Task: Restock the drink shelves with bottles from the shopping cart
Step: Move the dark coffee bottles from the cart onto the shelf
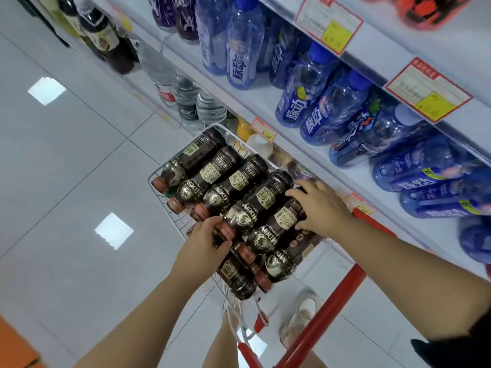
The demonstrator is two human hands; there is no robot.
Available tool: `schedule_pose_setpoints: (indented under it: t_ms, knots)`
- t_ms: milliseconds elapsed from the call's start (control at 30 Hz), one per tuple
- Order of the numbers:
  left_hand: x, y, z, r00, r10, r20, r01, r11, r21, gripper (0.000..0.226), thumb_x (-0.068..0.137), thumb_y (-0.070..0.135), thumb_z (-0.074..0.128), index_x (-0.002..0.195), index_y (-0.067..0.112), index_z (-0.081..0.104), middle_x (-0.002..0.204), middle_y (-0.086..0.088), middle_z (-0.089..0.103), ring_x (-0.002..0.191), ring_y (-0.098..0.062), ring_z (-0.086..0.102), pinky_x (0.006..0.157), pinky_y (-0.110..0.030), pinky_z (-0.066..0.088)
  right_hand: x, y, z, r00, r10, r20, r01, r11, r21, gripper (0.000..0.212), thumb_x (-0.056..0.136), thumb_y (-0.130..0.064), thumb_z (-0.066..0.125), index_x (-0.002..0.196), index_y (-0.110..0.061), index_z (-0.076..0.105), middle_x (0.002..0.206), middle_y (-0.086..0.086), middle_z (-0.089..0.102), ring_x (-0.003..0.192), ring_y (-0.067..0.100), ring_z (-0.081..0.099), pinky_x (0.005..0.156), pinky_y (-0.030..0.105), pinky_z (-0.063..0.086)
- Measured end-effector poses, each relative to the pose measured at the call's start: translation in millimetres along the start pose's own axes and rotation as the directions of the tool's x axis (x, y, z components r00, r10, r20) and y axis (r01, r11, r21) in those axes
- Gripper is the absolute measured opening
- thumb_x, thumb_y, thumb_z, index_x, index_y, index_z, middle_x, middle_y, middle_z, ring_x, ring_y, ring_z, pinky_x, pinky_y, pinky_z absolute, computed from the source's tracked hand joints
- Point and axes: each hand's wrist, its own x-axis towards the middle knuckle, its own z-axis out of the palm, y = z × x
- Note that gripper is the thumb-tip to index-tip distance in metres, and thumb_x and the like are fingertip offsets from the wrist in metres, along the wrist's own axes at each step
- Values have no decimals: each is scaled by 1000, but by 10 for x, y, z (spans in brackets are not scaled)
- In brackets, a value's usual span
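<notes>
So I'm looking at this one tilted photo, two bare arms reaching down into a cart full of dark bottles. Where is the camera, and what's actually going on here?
There is no machine here, just a person. The single picture comes from a wide-angle camera worn on the head, looking down, which is why it tilts and bends. Below is a white wire shopping cart with a red handle, filled with dark brown plastic drink bottles with copper caps lying on their sides. The left hand curls its fingers round the capped neck of one bottle. The right hand clasps the body of a bottle next to it, thumb on one side, fingers on the other. To the right stand white store shelves holding blue plastic bottles.
</notes>
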Motion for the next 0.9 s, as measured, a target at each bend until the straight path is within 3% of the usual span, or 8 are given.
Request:
schedule_pose_setpoints:
  t_ms: [100,167,333,467,600,700,800,900]
  knots:
    - [90,66,40,997,-56,45,59,995,-81,52,89,32,59,134,23,36,95,0,65,74,-12,61,64,-24,51,36,6,-129,995,-84,53,90,987,-129,75,73,-43,73,137,-33,34,140,-1,36,126,24,34,93,37,40]
    - [125,108,52,997,-77,28,79,993,-92,52,89,33,60,134,22,37,81,10,58,65,-7,57,56,-17,44,15,0,-206,989,-133,59,142,971,-194,74,72,-47,72,136,-33,38,132,2,40,123,23,36,91,36,40]
    - [54,288,-51,997,-55,-59,49,994,-98,43,83,33,66,120,22,46,80,14,55,61,-9,56,51,-19,42,-240,-38,-436,985,-171,1,168,967,-194,62,65,-55,69,117,-26,51,113,0,46,114,21,40,76,32,40]
    - [-123,619,-380,977,27,-211,-59,987,-147,34,74,34,71,104,28,53,94,3,59,71,-14,60,59,-25,50,-646,-12,-639,996,-17,-87,12,998,-61,51,63,-55,67,100,-22,55,103,-4,56,100,19,54,71,30,43]
    - [-360,1019,-716,931,264,-254,-232,961,147,37,71,42,71,103,30,57,94,9,49,83,-13,52,67,-27,40,-1144,100,-909,974,183,-135,-169,980,109,52,56,-61,68,94,-26,56,92,-8,59,90,16,60,65,27,43]
    - [-610,1285,-886,881,363,-304,-313,928,201,37,71,44,71,102,29,59,94,10,49,84,-13,54,67,-28,41,-1570,158,-1069,926,334,-177,-272,913,304,45,53,-61,70,82,-30,55,83,-9,59,81,15,60,57,26,37]
    - [-888,1552,-1064,816,460,-350,-431,888,162,36,70,45,73,99,29,62,96,10,54,92,-17,57,69,-28,44,-1991,151,-1278,859,457,-232,-299,815,497,46,53,-62,74,69,-30,46,72,-9,55,73,16,57,50,25,33]
    - [-1194,1922,-1262,697,592,-406,-604,789,113,28,69,41,77,90,32,60,87,15,51,80,-2,50,66,-9,36,-2384,74,-1540,771,538,-341,-213,722,658,43,63,-53,78,83,-29,49,74,-11,54,75,16,55,62,30,40]
